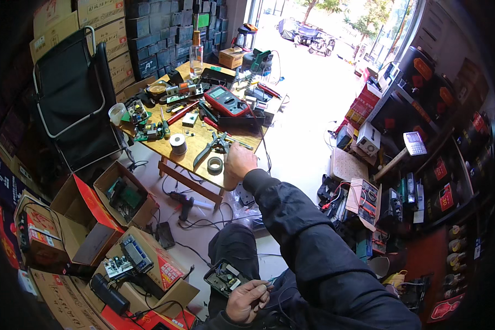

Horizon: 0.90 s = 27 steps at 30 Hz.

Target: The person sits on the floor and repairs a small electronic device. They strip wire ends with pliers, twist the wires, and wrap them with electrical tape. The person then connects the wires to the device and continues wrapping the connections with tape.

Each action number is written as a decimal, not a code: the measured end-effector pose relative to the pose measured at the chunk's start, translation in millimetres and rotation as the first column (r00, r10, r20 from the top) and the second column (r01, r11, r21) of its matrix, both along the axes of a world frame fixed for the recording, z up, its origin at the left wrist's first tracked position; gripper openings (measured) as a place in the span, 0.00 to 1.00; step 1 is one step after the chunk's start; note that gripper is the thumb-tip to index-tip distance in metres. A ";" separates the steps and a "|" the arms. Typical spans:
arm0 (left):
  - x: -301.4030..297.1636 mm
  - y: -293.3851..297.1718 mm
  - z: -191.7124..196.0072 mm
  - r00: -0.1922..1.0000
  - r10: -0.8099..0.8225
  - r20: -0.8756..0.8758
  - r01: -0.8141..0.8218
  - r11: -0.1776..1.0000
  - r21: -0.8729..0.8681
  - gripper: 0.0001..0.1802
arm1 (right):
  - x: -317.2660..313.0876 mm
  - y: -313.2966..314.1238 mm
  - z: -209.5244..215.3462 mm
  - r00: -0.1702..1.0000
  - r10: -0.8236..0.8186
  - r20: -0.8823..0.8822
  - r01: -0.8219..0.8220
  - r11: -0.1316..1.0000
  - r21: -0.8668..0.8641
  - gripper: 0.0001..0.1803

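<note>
The person sat low beside a small wooden table (195, 157) crowded with tools, the right arm in a dark sleeve stretched out over its near edge. The right hand (239, 161) was closed into a loose fist at the table's front edge, next to a pair of pliers (217, 144) and just above a roll of tape (215, 164); what, if anything, the curled fingers held could not be made out. The pliers lay with their long axis running diagonally, handles toward the lower left and jaws toward the upper right, near the fist. The left hand (248, 300) rested low by the knees, fingers curled and gripping the near edge of a small circuit board (224, 276). That board lay tilted over the lap, its long axis slanting from upper left to lower right, its component side facing up. Farther back on the table sat a red multimeter (226, 100), a spool of solder wire (177, 144) and a green-handled screwdriver (164, 127). Open cardboard boxes (121, 192) holding more boards stood on the floor to the left.
</note>
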<state>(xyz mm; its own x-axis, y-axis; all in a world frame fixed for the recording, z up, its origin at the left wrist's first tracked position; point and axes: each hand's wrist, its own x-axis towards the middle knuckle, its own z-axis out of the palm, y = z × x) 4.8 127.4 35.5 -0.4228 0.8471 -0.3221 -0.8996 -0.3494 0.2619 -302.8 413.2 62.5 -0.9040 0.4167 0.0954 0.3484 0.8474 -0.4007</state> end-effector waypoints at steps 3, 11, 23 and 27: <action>5.9 -1.6 -1.8 1.000 0.008 -0.023 -0.008 1.000 -0.018 0.14 | -7.7 4.2 -7.9 0.973 0.080 -0.218 -0.080 0.997 0.007 0.22; 6.4 -1.6 25.4 0.992 -0.057 -0.115 0.049 0.997 -0.067 0.13 | 60.9 5.6 87.0 0.767 -0.113 -0.631 -0.215 0.882 -0.419 0.16; 18.0 15.5 78.5 0.901 -0.143 -0.409 0.012 0.951 -0.308 0.15 | 431.2 10.3 96.1 0.883 -0.333 -0.330 -0.024 0.671 -0.741 0.14; 39.5 35.5 68.6 0.929 -0.190 -0.319 0.090 0.949 -0.302 0.15 | 529.0 -13.8 63.6 0.739 -0.579 -0.344 -0.159 0.347 -0.925 0.20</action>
<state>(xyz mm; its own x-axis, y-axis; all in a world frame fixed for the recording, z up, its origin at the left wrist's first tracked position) 44.3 162.9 104.1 -0.4324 0.8028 -0.4106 -0.7724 -0.0948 0.6280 226.3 399.4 126.1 -0.6720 0.7382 -0.0588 -0.1390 -0.2037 -0.9691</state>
